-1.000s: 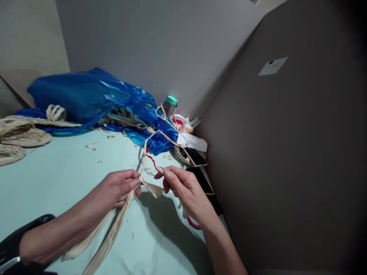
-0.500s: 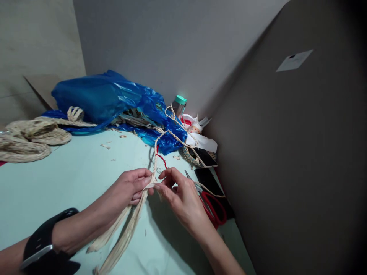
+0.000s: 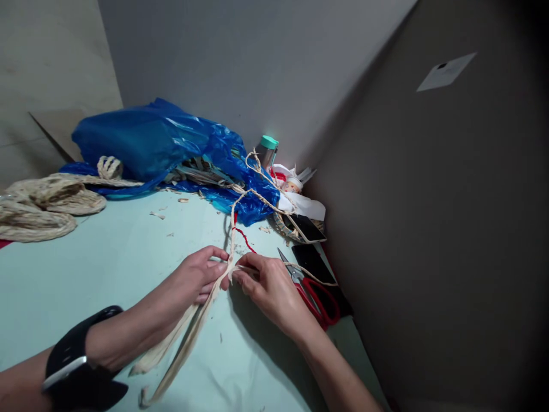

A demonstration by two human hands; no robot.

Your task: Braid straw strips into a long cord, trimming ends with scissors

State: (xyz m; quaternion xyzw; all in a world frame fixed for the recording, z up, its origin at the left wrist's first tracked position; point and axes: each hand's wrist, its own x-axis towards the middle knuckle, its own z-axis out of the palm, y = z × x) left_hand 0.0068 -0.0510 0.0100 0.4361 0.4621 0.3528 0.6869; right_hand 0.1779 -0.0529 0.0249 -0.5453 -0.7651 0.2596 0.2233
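My left hand (image 3: 195, 280) and my right hand (image 3: 268, 286) meet over a pale green table (image 3: 107, 269), both pinching pale dried fibre strips (image 3: 189, 337) where they join a twisted cord (image 3: 234, 220). The cord runs up toward the back corner, beside a red string (image 3: 243, 236). The loose strip ends trail down under my left wrist, which wears a black watch (image 3: 75, 360). Fingers of both hands are closed on the fibre.
Red-handled scissors (image 3: 315, 294) lie just right of my right hand. Two phones (image 3: 309, 229) and a teal-capped bottle (image 3: 266, 150) sit in the corner. A blue plastic bag (image 3: 150, 143) and bundles of fibre (image 3: 43, 203) lie at the back left. A grey partition (image 3: 429, 229) stands on the right.
My right hand has moved in from holding a strip end apart to pinching against my left hand's fingers at the cord. The view has shifted, so the scissors show.
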